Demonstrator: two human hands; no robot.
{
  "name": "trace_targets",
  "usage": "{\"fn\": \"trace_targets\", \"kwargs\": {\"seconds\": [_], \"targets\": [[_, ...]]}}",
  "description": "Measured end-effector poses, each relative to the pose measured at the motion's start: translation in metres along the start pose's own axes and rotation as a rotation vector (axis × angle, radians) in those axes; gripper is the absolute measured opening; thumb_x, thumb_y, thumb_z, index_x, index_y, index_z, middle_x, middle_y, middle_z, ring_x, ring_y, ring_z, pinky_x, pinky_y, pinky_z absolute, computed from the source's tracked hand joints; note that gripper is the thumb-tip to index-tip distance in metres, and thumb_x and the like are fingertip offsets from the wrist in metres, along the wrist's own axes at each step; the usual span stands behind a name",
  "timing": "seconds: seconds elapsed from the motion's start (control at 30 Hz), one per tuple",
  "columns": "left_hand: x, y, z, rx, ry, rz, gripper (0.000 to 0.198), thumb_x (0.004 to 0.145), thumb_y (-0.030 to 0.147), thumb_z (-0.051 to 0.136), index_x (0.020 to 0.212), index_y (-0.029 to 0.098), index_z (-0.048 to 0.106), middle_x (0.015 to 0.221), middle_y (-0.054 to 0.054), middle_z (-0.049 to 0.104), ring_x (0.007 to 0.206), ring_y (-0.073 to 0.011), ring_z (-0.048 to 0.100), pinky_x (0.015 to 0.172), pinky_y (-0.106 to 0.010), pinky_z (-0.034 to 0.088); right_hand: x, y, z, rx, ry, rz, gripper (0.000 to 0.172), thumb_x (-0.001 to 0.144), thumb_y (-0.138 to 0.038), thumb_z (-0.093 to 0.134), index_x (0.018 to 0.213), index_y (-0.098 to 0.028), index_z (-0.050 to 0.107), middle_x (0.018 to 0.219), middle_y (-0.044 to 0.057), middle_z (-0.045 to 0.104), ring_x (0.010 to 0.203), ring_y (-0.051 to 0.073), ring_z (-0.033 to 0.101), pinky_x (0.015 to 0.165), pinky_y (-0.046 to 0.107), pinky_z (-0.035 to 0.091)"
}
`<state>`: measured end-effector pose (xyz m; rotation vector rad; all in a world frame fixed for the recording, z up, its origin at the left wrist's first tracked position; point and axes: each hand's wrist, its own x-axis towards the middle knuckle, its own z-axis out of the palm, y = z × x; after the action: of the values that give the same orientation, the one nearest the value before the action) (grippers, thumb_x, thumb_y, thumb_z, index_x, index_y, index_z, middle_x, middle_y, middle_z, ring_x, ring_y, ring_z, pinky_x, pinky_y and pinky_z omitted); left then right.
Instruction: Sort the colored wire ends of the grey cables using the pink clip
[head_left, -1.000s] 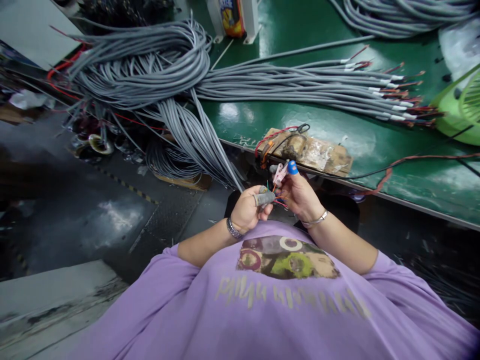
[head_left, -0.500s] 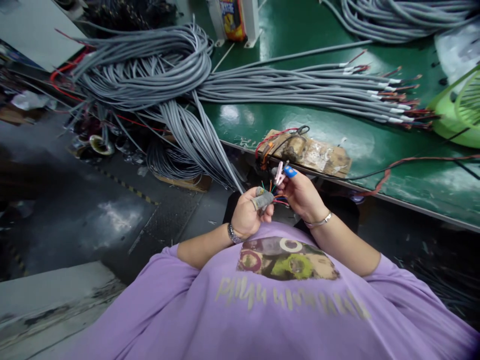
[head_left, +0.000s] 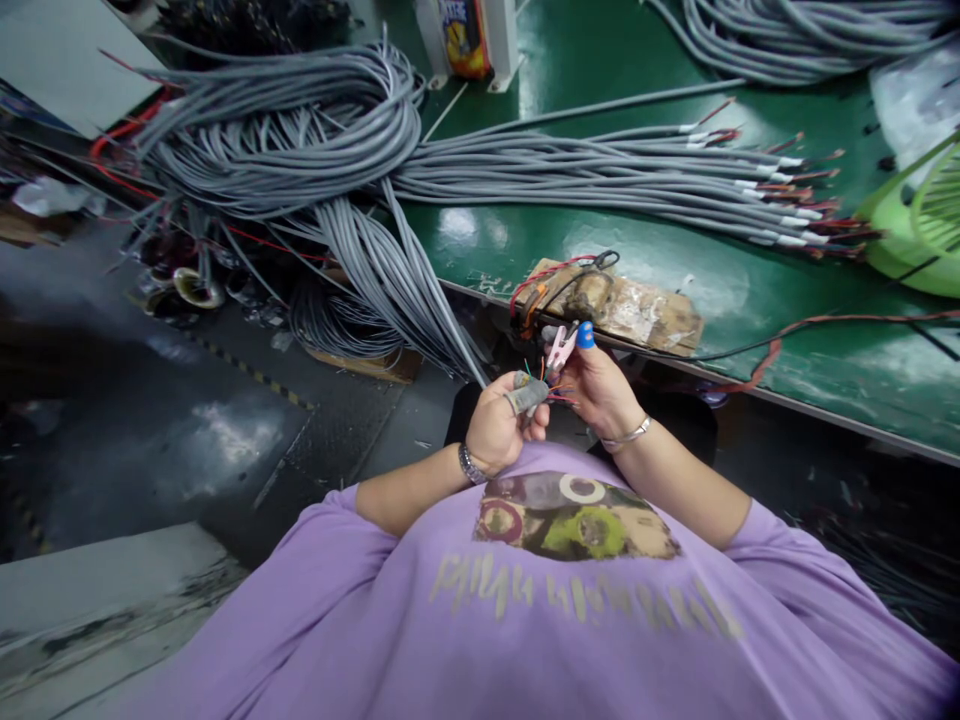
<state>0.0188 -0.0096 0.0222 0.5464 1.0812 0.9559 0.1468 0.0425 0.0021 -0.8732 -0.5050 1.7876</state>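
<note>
My left hand (head_left: 501, 422), with grey coverings on thumb and finger, is closed on the end of a grey cable (head_left: 474, 362). Thin coloured wires (head_left: 561, 393) fan out from the cable's end past my fingertips. My right hand (head_left: 598, 388), a blue covering on its thumb, pinches a small pink tool (head_left: 561, 350) that looks like a clip or snips. The tool's lower end is close to the wires; whether it touches one I cannot tell. My right fingers are partly hidden behind the wires and tool.
A large coil of grey cables (head_left: 285, 140) lies on the green table (head_left: 480, 235), their stripped ends stretching right. A wooden block (head_left: 637, 310) with wires sits at the table's front edge. A green fan (head_left: 919, 215) stands at the right. Cable loops (head_left: 345, 320) hang below the edge.
My right hand and the pink tool have moved slightly left and down, closer to the cable end. My left hand has hardly moved and still grips the cable.
</note>
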Motion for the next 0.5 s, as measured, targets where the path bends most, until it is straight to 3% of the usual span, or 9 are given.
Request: {"fn": "trace_targets", "kwargs": {"seconds": [0.27,0.5], "targets": [[-0.004,-0.001,-0.001,0.04,-0.01,0.01,0.036,0.061,0.04,0.076,0.071,0.019,0.049,0.047,0.004,0.058,0.033,-0.0084,0.047,0.034,-0.019,0.031,-0.001,0.005,-0.005,0.029,0.012,0.046,0.057,0.068,-0.078,0.064,0.078,-0.022,0.06,0.07,-0.002,0.063,0.057,0.01,0.05,0.053,0.024,0.04],[-0.01,0.0,-0.005,-0.007,0.001,0.051,0.037,0.061,0.04,0.078,0.072,0.019,0.05,0.049,0.003,0.06,0.034,-0.0104,0.051,0.034,-0.019,0.033,-0.004,0.002,-0.015,0.034,-0.083,0.069,0.056,0.072,-0.077,0.062,0.077,-0.021,0.062,0.071,0.0,0.063,0.057,0.011,0.05,0.054,0.024,0.042]]}}
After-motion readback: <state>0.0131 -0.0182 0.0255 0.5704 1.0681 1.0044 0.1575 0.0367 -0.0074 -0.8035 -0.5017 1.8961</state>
